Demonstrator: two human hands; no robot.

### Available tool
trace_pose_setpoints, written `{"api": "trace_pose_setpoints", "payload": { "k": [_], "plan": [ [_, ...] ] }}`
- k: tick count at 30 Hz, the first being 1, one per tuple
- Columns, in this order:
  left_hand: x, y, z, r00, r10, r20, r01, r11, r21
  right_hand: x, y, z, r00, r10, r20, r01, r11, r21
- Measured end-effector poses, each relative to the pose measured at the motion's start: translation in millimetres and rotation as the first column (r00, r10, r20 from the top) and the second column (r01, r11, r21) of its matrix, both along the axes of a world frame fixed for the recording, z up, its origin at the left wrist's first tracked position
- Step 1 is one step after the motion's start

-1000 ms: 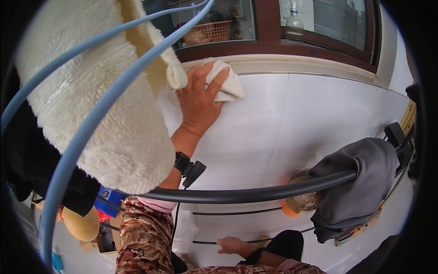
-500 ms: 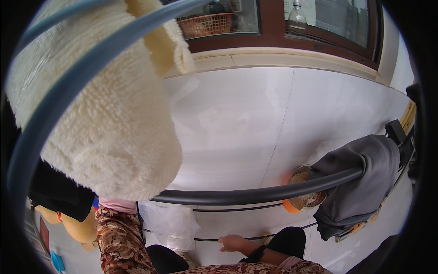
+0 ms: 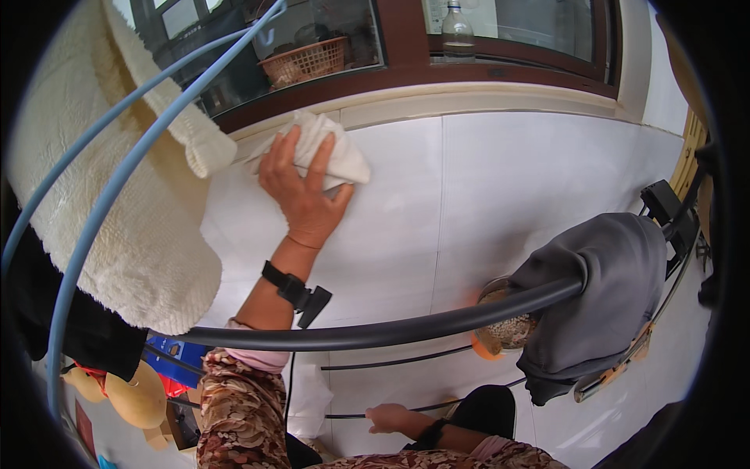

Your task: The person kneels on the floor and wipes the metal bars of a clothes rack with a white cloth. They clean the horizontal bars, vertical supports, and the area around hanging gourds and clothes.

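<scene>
A crumpled white cloth [image 3: 340, 152] is under my left hand [image 3: 301, 176], fingers bent over it. It lies against the white tiled wall [image 3: 391, 211], just below the window ledge. That forearm, with a black strap on the wrist, reaches up beyond a thick black bar [image 3: 375, 334]. Low down near my knee, my right hand [image 3: 388, 418] has its fingers curled in. A thin black rail [image 3: 345, 416] runs beside it; whether the hand grips it, or anything, I cannot tell.
A cream fleece [image 3: 117, 219] hangs at left by pale blue tubes [image 3: 101, 203]. A grey cloth [image 3: 598, 297] drapes over the bar at right, beside a bowl [image 3: 504, 316] of grainy contents. Gourds [image 3: 134, 395] and a blue box [image 3: 173, 359] lie lower left. A brown-framed window [image 3: 406, 62] stands above.
My left hand, hidden behind the fleece before, now shows on the wall with the white cloth. The fleece sits further left in view. My right hand stays low near the knee.
</scene>
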State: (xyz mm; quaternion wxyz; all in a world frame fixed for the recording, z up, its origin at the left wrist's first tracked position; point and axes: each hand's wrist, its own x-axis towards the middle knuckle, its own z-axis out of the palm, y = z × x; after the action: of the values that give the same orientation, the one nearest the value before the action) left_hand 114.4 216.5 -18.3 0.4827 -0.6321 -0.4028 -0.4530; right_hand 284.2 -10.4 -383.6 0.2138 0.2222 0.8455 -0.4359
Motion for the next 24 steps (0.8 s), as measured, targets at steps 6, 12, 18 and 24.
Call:
{"api": "trace_pose_setpoints", "payload": {
  "k": [6,12,18,24],
  "plan": [
    [39.8,2.8,12.3,0.998,-0.057,-0.009,0.057,0.998,-0.023,-6.3,-5.8,21.2,1.000,0.011,-0.020,-0.011,1.000,0.022],
    [29.7,4.4,2.1,0.985,-0.088,-0.148,0.090,0.996,0.009,-4.7,-3.6,12.4,1.000,0.012,-0.024,-0.012,1.000,0.025],
    [-20.5,-5.6,-27.3,0.958,-0.109,-0.266,0.101,0.994,-0.044,-0.3,2.9,-7.3,1.000,0.007,-0.003,-0.007,1.000,0.003],
    [-105.8,-33.0,-53.1,0.988,0.128,-0.083,-0.135,0.986,-0.094,1.5,11.7,-11.6,1.000,0.011,-0.008,-0.011,1.000,-0.022]
  ]
}}
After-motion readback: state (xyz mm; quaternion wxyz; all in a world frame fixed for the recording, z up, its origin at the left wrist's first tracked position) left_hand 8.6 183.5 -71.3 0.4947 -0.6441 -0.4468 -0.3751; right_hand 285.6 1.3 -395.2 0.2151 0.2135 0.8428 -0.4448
